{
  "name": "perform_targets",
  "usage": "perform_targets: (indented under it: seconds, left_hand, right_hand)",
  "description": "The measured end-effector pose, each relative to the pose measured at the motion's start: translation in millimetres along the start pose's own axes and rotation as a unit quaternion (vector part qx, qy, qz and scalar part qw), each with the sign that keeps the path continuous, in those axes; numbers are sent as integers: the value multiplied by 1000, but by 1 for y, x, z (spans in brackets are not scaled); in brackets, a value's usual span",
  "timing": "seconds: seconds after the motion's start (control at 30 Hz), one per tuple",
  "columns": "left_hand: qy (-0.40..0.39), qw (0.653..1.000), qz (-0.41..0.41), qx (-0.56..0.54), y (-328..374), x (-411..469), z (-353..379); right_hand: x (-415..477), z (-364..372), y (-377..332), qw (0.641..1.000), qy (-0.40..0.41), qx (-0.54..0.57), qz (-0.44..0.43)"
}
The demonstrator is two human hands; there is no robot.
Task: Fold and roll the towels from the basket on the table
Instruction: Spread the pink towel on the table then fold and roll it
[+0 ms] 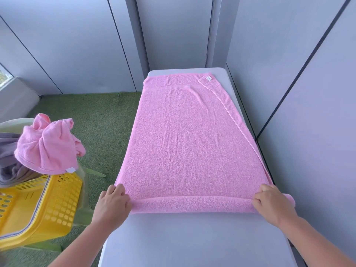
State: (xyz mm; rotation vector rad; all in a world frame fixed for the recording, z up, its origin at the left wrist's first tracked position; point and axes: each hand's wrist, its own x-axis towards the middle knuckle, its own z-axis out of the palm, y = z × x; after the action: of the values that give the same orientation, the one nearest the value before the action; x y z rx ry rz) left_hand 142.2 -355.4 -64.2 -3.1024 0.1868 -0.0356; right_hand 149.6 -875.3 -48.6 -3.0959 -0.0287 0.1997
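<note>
A pink towel (190, 139) lies flat along the grey table (192, 239), reaching from the far edge toward me, its right side folded inward on a slant. The end nearest me is rolled into a short tube across the table's width. My left hand (112, 202) curls over the roll's left end at the table's left edge, fingers pressing down on it. My right hand (269, 202) grips the right end the same way. Off the table's left edge, a yellow basket (48, 205) on green turf holds a crumpled pink towel (49, 146) and grey cloth (9, 157).
</note>
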Motion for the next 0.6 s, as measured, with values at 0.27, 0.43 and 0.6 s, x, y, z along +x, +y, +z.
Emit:
perform_targets:
  seconds: [0.27, 0.43, 0.6]
  left_hand:
    - [19, 992, -23, -126, 3, -4, -1]
    - [18, 989, -14, -149, -4, -10, 1]
    - [-22, 996, 24, -79, -9, -10, 4]
  right_hand:
    - [-4, 8, 10, 991, 52, 125, -9]
    - [-8, 19, 20, 995, -28, 82, -40]
    - [-3, 15, 14, 997, 21, 62, -50]
